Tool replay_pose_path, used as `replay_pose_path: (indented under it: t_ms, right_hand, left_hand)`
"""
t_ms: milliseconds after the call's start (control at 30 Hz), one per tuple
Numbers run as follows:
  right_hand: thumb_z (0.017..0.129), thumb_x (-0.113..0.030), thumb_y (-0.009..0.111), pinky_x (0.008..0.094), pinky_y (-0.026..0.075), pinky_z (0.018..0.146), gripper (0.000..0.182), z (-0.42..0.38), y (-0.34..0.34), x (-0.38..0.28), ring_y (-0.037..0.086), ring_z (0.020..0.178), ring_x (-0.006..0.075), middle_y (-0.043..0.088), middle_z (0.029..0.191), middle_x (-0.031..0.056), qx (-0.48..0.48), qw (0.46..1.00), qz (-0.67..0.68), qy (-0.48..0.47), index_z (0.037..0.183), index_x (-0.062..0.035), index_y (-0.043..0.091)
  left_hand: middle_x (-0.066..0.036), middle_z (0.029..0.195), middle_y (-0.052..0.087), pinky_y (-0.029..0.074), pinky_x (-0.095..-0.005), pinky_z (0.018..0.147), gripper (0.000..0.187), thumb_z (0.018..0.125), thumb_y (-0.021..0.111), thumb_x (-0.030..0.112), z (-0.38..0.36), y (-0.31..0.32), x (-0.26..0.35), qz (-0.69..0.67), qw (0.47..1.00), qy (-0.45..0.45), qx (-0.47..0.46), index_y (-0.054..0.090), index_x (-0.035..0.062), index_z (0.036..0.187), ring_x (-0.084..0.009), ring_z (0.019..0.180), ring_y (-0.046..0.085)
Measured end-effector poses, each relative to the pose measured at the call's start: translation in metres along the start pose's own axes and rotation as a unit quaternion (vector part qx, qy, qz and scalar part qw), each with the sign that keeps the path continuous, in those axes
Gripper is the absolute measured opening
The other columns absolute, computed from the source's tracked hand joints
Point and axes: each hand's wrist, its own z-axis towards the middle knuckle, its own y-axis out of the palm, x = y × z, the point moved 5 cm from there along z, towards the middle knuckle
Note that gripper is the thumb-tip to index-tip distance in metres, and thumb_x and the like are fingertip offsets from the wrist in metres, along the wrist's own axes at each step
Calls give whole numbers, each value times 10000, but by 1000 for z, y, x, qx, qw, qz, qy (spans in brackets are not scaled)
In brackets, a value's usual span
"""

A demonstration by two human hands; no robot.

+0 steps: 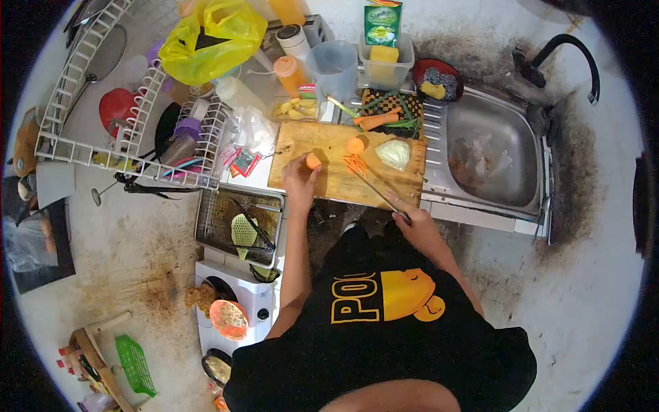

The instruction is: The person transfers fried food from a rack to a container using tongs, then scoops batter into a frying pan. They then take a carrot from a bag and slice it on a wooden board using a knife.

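On the wooden cutting board [329, 139], my left hand [301, 180] grips a piece of carrot [314, 161] near the board's left side. My right hand [414, 221] is closed round the handle of a knife [379, 191] at the board's front edge. The blade points up and left, its tip by a small pile of cut carrot strips [354, 164]. Behind the strips lies another carrot piece [355, 145]. A pale green cabbage piece [393, 155] rests to their right. Past the board's back edge, a whole carrot [379, 121] and green stalks lie on a black woven tray [414, 128].
A metal sink [494, 151] with a black faucet [566, 42] is at the right. Behind the board stand a clear container [332, 65] and bottles. A white wire rack [130, 162] is at the left. Nearer are a metal basin [206, 223] and a stove [255, 295].
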Motion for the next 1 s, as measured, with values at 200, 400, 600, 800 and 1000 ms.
replay_pose_path:
  t_ms: [200, 400, 600, 800, 1000]
  right_hand:
    - [933, -101, 499, 369, 433, 965, 420, 8, 19, -16, 560, 1143, 349, 563, 1241, 228, -38, 992, 116, -41, 1350, -160, 496]
    - [934, -69, 451, 334, 390, 998, 423, 21, 57, 4, 543, 1178, 324, 568, 1239, 223, -64, 980, 190, 13, 1347, -146, 503]
    - [965, -54, 437, 247, 446, 706, 448, 42, 81, 4, 512, 698, 113, 526, 773, 36, -43, 983, 177, -1, 1402, -150, 450]
    - [960, -56, 422, 327, 275, 1088, 437, 46, 85, -5, 459, 1267, 266, 499, 1343, 192, -38, 976, 213, -36, 1389, -136, 453]
    - [973, -140, 456, 374, 390, 1017, 398, 50, 76, -20, 532, 1155, 380, 571, 1221, 228, -35, 974, 216, 59, 1372, -141, 460]
  left_hand:
    - [-134, 956, 622, 499, -338, 773, 376, 710, 782, 55, -24, 17, 5, -186, 981, -55, -19, 627, 12, 1050, -251, 850, 625]
    - [-102, 916, 641, 520, -300, 697, 290, 756, 758, 68, -46, 14, 20, -170, 982, -74, 33, 640, 9, 1014, -178, 788, 650]
    - [-102, 767, 652, 514, -298, 677, 180, 759, 720, 17, -32, 22, 6, -196, 956, -214, -49, 625, -19, 908, -145, 689, 633]
    - [-107, 744, 639, 509, -262, 527, 169, 777, 676, -29, -19, 22, 13, -337, 893, -274, -122, 540, -8, 875, -143, 632, 628]
    - [-86, 870, 632, 528, -261, 539, 164, 796, 672, -29, -20, 33, -3, -374, 863, -305, -145, 537, 16, 878, -131, 669, 621]
